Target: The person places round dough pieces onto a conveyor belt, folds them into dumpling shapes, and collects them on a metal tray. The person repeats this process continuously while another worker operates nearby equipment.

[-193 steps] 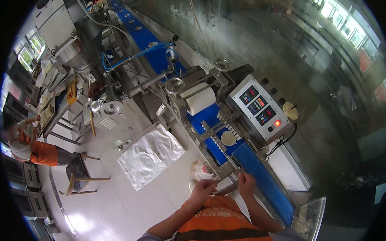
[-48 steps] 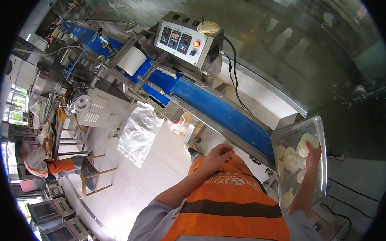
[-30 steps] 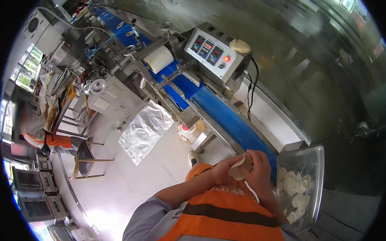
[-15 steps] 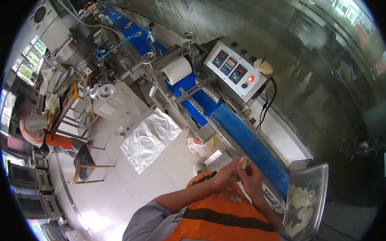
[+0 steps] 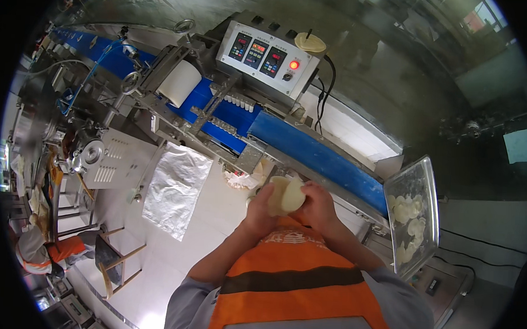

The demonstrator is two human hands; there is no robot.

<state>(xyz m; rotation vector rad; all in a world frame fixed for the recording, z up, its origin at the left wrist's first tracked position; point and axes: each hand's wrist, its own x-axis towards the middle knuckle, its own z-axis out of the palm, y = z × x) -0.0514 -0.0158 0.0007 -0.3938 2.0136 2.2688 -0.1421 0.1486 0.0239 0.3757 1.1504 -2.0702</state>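
Note:
In front of the orange apron, my left hand and my right hand hold a pale, thin piece of dough between them. It shows as rounded flaps; whether it is one piece or two layers I cannot tell. My left fingers close on its left side and my right fingers grip its right edge. To the right, a clear tray stands tilted at the conveyor's end, with several pale dough pieces inside. The blue conveyor belt runs just beyond my hands.
A control box with a lit red lamp sits behind the belt, a pale disc on its corner. A white roller spans the belt. White sheeting lies at left. Another person is beside a chair at far left.
My hands have drawn slightly apart, and the dough between them now shows as broad flaps instead of a small pinched bit. The whole view has turned, shifting the machine leftward.

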